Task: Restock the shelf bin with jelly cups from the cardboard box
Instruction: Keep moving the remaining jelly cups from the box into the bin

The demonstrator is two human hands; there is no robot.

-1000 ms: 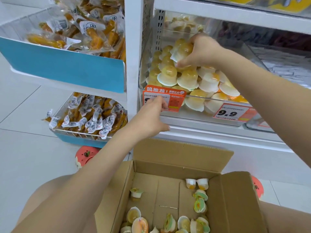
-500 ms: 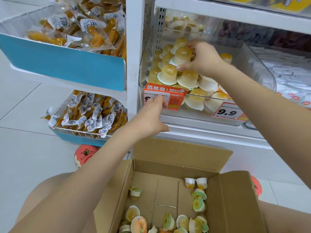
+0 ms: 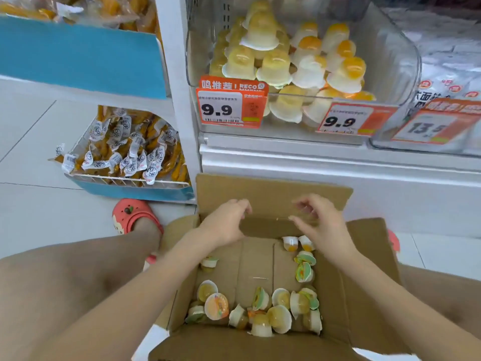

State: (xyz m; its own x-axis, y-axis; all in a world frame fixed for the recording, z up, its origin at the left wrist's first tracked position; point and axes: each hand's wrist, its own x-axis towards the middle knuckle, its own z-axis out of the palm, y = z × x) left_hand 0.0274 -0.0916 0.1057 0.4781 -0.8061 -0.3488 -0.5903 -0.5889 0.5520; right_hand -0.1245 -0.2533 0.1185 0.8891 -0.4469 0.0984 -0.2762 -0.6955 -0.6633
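An open cardboard box (image 3: 364, 295) sits between my knees, and several jelly cups (image 3: 279, 312) lie scattered along its near and right sides. Above it, the clear shelf bin (image 3: 390, 56) holds a heap of yellow and orange jelly cups (image 3: 276, 66). My left hand (image 3: 223, 225) and my right hand (image 3: 320, 222) hover over the far end of the box with fingers loosely curled. Neither hand holds anything.
Two orange 9.9 price tags (image 3: 231, 105) hang on the bin's front. To the left, blue-fronted wire baskets (image 3: 125, 178) hold packaged snacks. A neighbouring bin carries a 13.5 tag (image 3: 429, 126). A red clog (image 3: 130, 214) stands on the white tiled floor beside the box.
My right hand has left the bin and my left hand has let go of the bin's front. Both have come down over the box. The view has tilted downward.
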